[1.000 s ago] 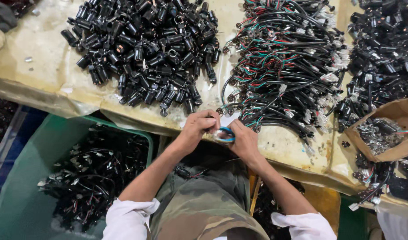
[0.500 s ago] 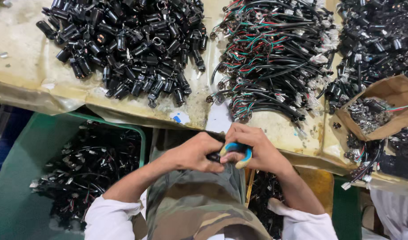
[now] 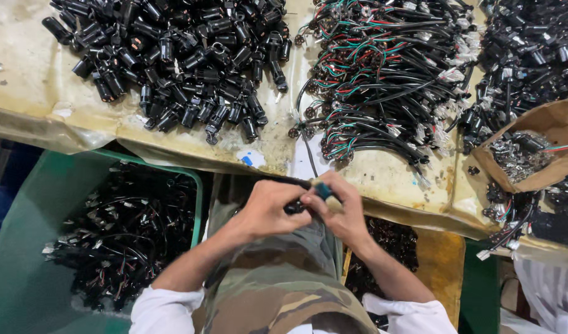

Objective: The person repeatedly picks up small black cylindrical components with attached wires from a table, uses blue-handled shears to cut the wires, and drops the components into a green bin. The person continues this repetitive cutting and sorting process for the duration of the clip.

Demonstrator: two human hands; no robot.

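Far left, a green plastic bin sits below the table edge, and inside it lies a tangle of black wired parts with thin leads running every way. Above it, on the worn yellowish table cover, spreads a big heap of black cylindrical sockets, loose and piled over one another.

Now the middle, just below the table edge and over a camouflage-patterned lap: the left hand is curled tight, fingers wrapped round a small black part that shows only as a dark sliver between the two hands (its exact shape is too hidden to tell). A black wire leads down from the table toward it. Pressed right against it, the right hand is closed too, thumb and fingers pinching a small blue-green piece at the top of the clasp. The two hands touch, knuckles to knuckles.

Further right on the table lies a mass of wire harnesses, black leads mixed with red, green and white. Beyond that, another pile of black parts fills the top corner, and beneath it a brown cardboard box tilts open, holding small metal bits. Bottom right, a white cloth hangs at the frame edge.
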